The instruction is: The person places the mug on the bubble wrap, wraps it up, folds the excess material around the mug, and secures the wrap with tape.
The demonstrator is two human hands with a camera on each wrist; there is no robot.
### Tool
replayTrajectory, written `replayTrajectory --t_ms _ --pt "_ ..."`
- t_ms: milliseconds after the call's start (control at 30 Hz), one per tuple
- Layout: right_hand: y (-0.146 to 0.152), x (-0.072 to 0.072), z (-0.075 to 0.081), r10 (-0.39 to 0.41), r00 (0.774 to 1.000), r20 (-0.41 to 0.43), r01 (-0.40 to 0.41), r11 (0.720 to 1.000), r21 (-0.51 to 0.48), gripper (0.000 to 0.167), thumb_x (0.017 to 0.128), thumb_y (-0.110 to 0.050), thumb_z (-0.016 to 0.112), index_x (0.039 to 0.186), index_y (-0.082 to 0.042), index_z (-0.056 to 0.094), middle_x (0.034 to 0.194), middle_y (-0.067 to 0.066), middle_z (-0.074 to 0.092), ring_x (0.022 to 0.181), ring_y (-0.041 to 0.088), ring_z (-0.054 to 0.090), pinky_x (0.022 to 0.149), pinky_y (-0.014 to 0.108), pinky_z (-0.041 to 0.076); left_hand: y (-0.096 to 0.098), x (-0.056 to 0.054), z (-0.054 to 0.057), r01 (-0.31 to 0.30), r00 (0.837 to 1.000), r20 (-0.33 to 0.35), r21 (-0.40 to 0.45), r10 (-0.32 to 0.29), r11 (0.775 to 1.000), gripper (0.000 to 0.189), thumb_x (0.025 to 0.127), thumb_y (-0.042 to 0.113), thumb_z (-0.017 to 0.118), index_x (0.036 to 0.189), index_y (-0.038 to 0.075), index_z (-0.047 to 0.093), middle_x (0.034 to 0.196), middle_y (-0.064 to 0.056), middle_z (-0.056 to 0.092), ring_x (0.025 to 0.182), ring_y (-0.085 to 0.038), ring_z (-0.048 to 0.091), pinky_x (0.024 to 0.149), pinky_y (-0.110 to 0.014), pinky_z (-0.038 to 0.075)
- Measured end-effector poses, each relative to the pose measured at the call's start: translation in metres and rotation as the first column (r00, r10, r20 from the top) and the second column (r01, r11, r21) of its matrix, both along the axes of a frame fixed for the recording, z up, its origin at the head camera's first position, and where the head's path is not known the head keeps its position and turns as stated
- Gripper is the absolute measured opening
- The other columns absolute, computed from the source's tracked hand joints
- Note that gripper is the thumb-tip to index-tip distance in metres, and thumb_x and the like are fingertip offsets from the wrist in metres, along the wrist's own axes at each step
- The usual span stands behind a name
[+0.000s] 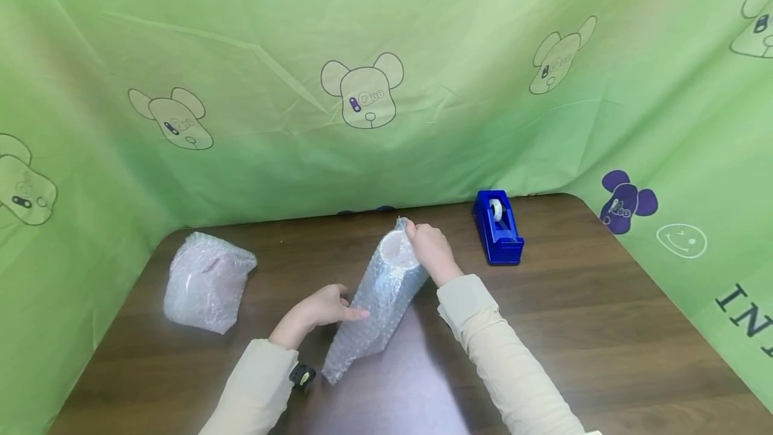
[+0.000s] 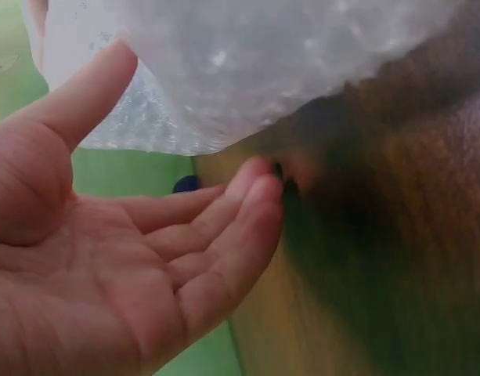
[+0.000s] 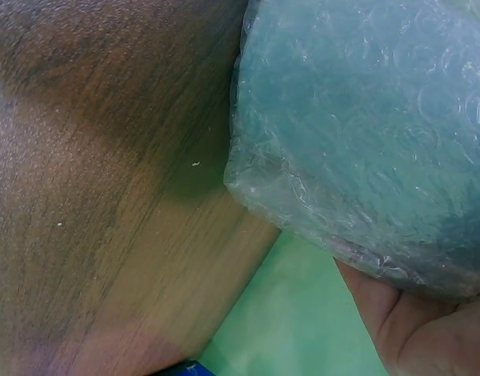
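Observation:
A bubble-wrapped bundle [image 1: 385, 297] is held tilted above the middle of the table, a round white end [image 1: 399, 249] showing through at its top. What the wrapped object is, I cannot tell for sure. My right hand [image 1: 431, 252] grips the bundle's upper end; in the right wrist view the clear wrap [image 3: 365, 133] covers most of that hand. My left hand [image 1: 324, 307] is at the lower left side, its thumb against or close to the wrap. The left wrist view shows this palm [image 2: 106, 266] with fingers loosely extended under the bundle, not curled round it.
Another bubble-wrapped bundle [image 1: 208, 282] lies at the table's left. A blue tape dispenser [image 1: 500, 228] with a roll of clear tape stands at the back right. Green printed cloth [image 1: 266, 146] hangs behind and beside the wooden table [image 1: 561, 301].

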State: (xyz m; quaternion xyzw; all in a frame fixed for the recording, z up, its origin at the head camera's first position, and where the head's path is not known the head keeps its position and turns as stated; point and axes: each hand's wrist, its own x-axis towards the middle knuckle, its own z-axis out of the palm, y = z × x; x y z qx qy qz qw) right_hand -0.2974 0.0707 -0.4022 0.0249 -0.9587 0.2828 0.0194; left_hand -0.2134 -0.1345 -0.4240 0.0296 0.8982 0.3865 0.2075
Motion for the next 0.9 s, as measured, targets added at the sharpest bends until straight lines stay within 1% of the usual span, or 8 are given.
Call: replayTrajectory --t_ms 200,367,500,600,667,767,833,900 --pt "0.0 0.0 0.0 -0.009 1.0 0.001 0.009 1.0 -0.004 0.058 0.102 -0.036 0.03 0.105 0.01 0.066 0.11 0.031 0.065 0.102 0.046 0.062 0.087 0.052 0.049 0.002 -0.001 -0.007 0.042 0.999 0.019 0.017 -0.042 0.999 0.056 0.083 0.027 0.074 0.117 -0.015 0.057 0.114 -0.025 0.064 0.108 -0.035 0.062 0.092 -0.047 0.051" --pt "0.0 -0.001 -0.001 -0.013 1.0 0.006 0.013 1.0 -0.008 0.059 0.102 -0.037 0.03 0.107 0.009 0.065 0.112 0.03 0.065 0.103 0.045 0.062 0.088 0.052 0.049 0.003 -0.001 -0.011 0.03 0.999 0.039 0.062 -0.033 0.998 0.055 0.084 0.027 0.073 0.115 -0.014 0.054 0.105 -0.02 0.063 0.098 -0.028 0.062 0.087 -0.044 0.053" --pt "0.001 -0.002 -0.002 -0.007 1.0 -0.001 0.007 1.0 -0.003 0.059 0.103 -0.037 0.03 0.105 0.01 0.066 0.11 0.031 0.065 0.102 0.046 0.062 0.088 0.052 0.049 0.004 -0.002 -0.011 0.024 0.996 0.088 0.118 -0.035 0.993 0.053 0.085 0.025 0.071 0.115 -0.014 0.051 0.099 -0.017 0.062 0.091 -0.022 0.063 0.082 -0.04 0.055" --pt "0.001 -0.002 -0.001 -0.005 1.0 -0.002 0.005 1.0 -0.003 0.058 0.103 -0.036 0.03 0.105 0.01 0.066 0.11 0.031 0.065 0.102 0.046 0.062 0.088 0.052 0.049 0.007 -0.003 -0.008 0.018 0.993 0.113 0.105 -0.03 0.994 0.055 0.085 0.025 0.072 0.116 -0.015 0.048 0.099 -0.018 0.061 0.089 -0.022 0.062 0.08 -0.039 0.056" --pt "0.0 -0.001 -0.001 -0.005 1.0 0.001 0.005 1.0 -0.003 0.059 0.103 -0.036 0.03 0.106 0.01 0.066 0.111 0.031 0.065 0.103 0.046 0.062 0.089 0.052 0.049 0.009 -0.004 -0.004 0.018 0.994 0.106 0.073 -0.026 0.997 0.06 0.084 0.025 0.073 0.119 -0.015 0.045 0.102 -0.02 0.059 0.092 -0.025 0.061 0.082 -0.041 0.055" --pt "0.0 -0.001 -0.001 -0.006 1.0 0.005 0.006 1.0 -0.002 0.059 0.102 -0.037 0.029 0.106 0.009 0.066 0.111 0.03 0.065 0.103 0.046 0.062 0.089 0.052 0.049 0.012 -0.005 0.002 0.006 0.996 0.089 0.031 -0.009 0.999 0.07 0.081 0.025 0.076 0.126 -0.015 0.038 0.113 -0.026 0.055 0.106 -0.035 0.058 0.093 -0.047 0.05" --pt "0.0 0.0 -0.001 -0.006 1.0 0.003 0.006 1.0 0.002 0.059 0.102 -0.037 0.029 0.104 0.009 0.066 0.111 0.03 0.065 0.103 0.045 0.062 0.088 0.052 0.049 0.014 -0.007 0.007 0.004 0.997 0.078 0.021 -0.005 1.0 0.077 0.079 0.024 0.077 0.13 -0.013 0.033 0.12 -0.03 0.051 0.116 -0.04 0.053 0.1 -0.05 0.045" --pt "0.0 0.0 -0.001 -0.007 1.0 0.0 0.007 1.0 0.005 0.058 0.103 -0.037 0.03 0.101 0.008 0.067 0.111 0.03 0.065 0.103 0.045 0.062 0.088 0.052 0.049 0.014 -0.01 0.011 -0.013 0.997 0.08 0.035 0.01 0.999 0.078 0.078 0.024 0.078 0.131 -0.011 0.033 0.121 -0.029 0.051 0.118 -0.039 0.052 0.102 -0.05 0.044"
